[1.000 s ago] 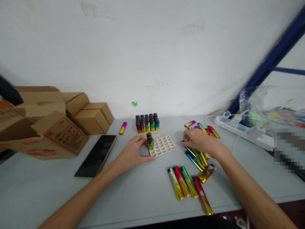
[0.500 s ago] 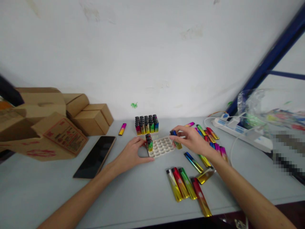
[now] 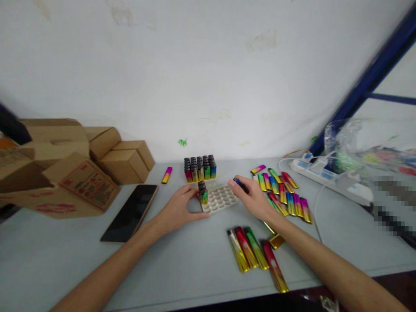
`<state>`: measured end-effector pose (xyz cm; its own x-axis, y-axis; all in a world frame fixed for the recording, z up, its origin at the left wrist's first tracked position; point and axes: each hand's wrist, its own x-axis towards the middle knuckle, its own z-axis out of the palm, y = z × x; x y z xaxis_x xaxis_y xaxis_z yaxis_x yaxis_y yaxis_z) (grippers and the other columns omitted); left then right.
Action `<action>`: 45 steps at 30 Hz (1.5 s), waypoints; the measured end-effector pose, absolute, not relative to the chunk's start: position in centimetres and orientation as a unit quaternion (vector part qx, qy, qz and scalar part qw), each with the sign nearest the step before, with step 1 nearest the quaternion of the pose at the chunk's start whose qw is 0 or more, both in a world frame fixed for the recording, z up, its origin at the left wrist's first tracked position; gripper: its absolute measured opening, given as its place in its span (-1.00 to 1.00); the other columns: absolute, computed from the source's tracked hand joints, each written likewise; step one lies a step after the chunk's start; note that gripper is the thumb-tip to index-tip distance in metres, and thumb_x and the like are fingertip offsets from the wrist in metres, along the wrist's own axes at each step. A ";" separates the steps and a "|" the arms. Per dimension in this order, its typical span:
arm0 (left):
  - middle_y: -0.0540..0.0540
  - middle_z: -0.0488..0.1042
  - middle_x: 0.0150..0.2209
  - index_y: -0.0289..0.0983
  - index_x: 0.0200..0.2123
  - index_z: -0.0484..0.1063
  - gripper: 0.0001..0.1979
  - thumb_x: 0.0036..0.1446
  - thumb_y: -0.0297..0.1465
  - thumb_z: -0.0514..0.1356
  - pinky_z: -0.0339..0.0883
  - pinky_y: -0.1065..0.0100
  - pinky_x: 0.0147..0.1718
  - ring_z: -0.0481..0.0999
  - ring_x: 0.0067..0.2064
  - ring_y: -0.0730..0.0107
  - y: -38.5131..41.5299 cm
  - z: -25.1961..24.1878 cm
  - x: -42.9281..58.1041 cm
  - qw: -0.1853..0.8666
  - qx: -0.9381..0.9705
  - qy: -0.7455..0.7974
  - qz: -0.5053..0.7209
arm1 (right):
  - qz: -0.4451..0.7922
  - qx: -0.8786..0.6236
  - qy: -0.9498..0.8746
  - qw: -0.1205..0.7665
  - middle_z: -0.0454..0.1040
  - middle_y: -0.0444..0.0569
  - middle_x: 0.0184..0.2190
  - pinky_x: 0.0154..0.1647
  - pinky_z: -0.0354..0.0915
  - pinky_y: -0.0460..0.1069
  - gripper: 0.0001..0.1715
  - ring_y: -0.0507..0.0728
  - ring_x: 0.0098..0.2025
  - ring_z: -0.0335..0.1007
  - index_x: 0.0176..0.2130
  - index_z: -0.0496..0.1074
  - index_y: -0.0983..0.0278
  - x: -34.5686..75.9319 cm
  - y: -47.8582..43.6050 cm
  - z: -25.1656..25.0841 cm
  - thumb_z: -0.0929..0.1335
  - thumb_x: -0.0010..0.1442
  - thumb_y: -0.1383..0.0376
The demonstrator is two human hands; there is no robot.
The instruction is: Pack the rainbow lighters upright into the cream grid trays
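A white tray with rows of round holes [image 3: 221, 198] lies on the table. Several lighters [image 3: 203, 195] with black tops stand upright along its left side. My left hand [image 3: 178, 203] grips the tray's left end, thumb along the near edge and fingers behind the standing lighters. At the tray's right end, my right hand [image 3: 255, 197] is closed around a blue lighter [image 3: 239, 183]; its lower part is hidden by the fingers. Behind the tray stands a full block of lighters [image 3: 199, 169], upright in tight rows.
Several loose lighters [image 3: 294, 203] lie to the right, and more lighters [image 3: 247, 249] lie near the front. One pink-yellow lighter [image 3: 167, 175] lies at the back left. Also there are a black tablet [image 3: 130, 212], an open cardboard box [image 3: 78, 190], smaller boxes [image 3: 125, 167] and a white power strip [image 3: 331, 182].
My right hand has turned and drawn its fingers in around the blue lighter, which now points differently and is more hidden. My left hand and the tray have hardly moved.
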<state>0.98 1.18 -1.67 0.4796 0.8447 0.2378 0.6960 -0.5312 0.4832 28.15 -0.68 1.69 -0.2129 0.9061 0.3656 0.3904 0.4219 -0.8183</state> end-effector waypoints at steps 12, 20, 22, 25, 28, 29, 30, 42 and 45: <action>-0.19 0.56 -0.05 -0.26 -0.08 0.55 -0.39 -0.02 0.06 0.50 0.48 0.02 0.13 0.57 0.02 -0.05 1.2 -1.4 0.9 0.167 0.841 0.466 0.219 | 0.212 -0.494 -0.734 0.415 0.09 -0.24 -0.61 -0.46 -0.03 -0.05 -0.67 0.00 -0.52 0.06 -0.50 0.18 0.20 28.0 -1.0 2.2 0.27 0.27 0.17; -0.20 0.54 -0.06 -0.28 -0.04 0.54 -0.37 0.00 0.04 0.51 0.47 0.02 0.10 0.55 0.02 -0.04 1.1 -1.4 1.0 0.170 0.843 0.463 0.215 | 0.282 -0.456 -0.725 0.431 0.41 -0.14 -0.36 -0.28 0.25 -0.03 -0.62 0.07 -0.35 0.32 -0.02 0.40 0.25 28.2 -0.7 1.4 0.26 0.51 0.01; -0.21 0.55 -0.05 -0.29 -0.02 0.54 -0.36 0.00 0.04 0.50 0.48 0.03 0.09 0.56 0.02 -0.04 1.1 -1.6 1.0 0.167 0.845 0.459 0.219 | 0.344 -0.411 -0.726 0.430 0.45 -0.09 -0.26 -0.22 0.36 0.00 -0.61 0.09 -0.29 0.39 0.11 0.37 0.24 28.0 -0.5 1.0 0.24 0.53 0.03; -0.18 0.56 -0.08 -0.26 -0.06 0.54 -0.39 0.01 0.05 0.50 0.50 0.04 0.06 0.56 -0.02 -0.02 1.0 -1.8 1.2 0.154 0.846 0.454 0.235 | 0.407 -0.359 -0.722 0.430 0.47 0.03 -0.08 -0.13 0.47 0.04 -0.60 0.13 -0.15 0.49 0.15 0.40 0.23 27.7 -0.4 0.4 0.29 0.51 0.05; -0.15 0.57 -0.12 -0.24 -0.11 0.54 -0.44 0.00 0.04 0.51 0.50 0.04 0.05 0.57 -0.04 -0.01 0.9 -1.9 1.4 0.146 0.847 0.445 0.252 | 0.376 -0.347 -0.746 0.426 0.48 0.07 -0.03 0.02 0.45 0.08 -0.65 0.16 -0.03 0.50 0.10 0.48 0.23 27.4 -0.3 0.2 0.32 0.50 0.09; -0.15 0.57 -0.13 -0.23 -0.12 0.53 -0.44 -0.01 0.03 0.51 0.50 0.03 0.05 0.57 -0.04 -0.01 0.9 -2.0 1.4 0.146 0.848 0.443 0.253 | 0.358 -0.343 -0.757 0.425 0.49 0.06 -0.05 0.05 0.43 0.10 -0.66 0.17 -0.02 0.49 0.09 0.51 0.24 27.3 -0.3 0.2 0.31 0.51 0.10; -0.15 0.57 -0.12 -0.23 -0.13 0.53 -0.44 -0.01 0.03 0.52 0.50 0.02 0.05 0.57 -0.03 -0.02 0.9 -2.0 1.5 0.145 0.849 0.442 0.252 | 0.343 -0.339 -0.767 0.424 0.50 0.06 -0.07 0.07 0.42 0.10 -0.67 0.17 -0.02 0.49 0.08 0.52 0.24 27.2 -0.3 0.1 0.30 0.52 0.12; -0.13 0.54 -0.14 -0.23 -0.17 0.49 -0.44 -0.01 0.05 0.51 0.50 0.00 0.04 0.55 -0.05 -0.01 0.7 -1.9 2.0 0.146 0.850 0.443 0.244 | 0.324 -0.359 -0.772 0.413 0.67 0.06 -0.08 -0.02 0.50 0.06 -0.72 0.17 -0.09 0.60 0.04 0.54 0.27 26.3 -0.3 -0.3 0.36 0.48 0.16; -0.13 0.54 -0.15 -0.22 -0.19 0.48 -0.45 -0.02 0.05 0.51 0.50 0.01 0.03 0.55 -0.06 0.00 0.7 -2.0 2.1 0.147 0.850 0.443 0.243 | 0.295 -0.349 -0.787 0.414 0.69 0.04 -0.12 -0.04 0.52 0.05 -0.73 0.16 -0.14 0.64 0.04 0.56 0.27 26.3 -0.4 -0.1 0.40 0.45 0.18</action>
<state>2.08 0.69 -1.96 0.4887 0.8254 0.2827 0.6828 -0.5636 0.4649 26.25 -0.43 -0.10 -0.4128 0.7940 0.4462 0.3047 0.5821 -0.7539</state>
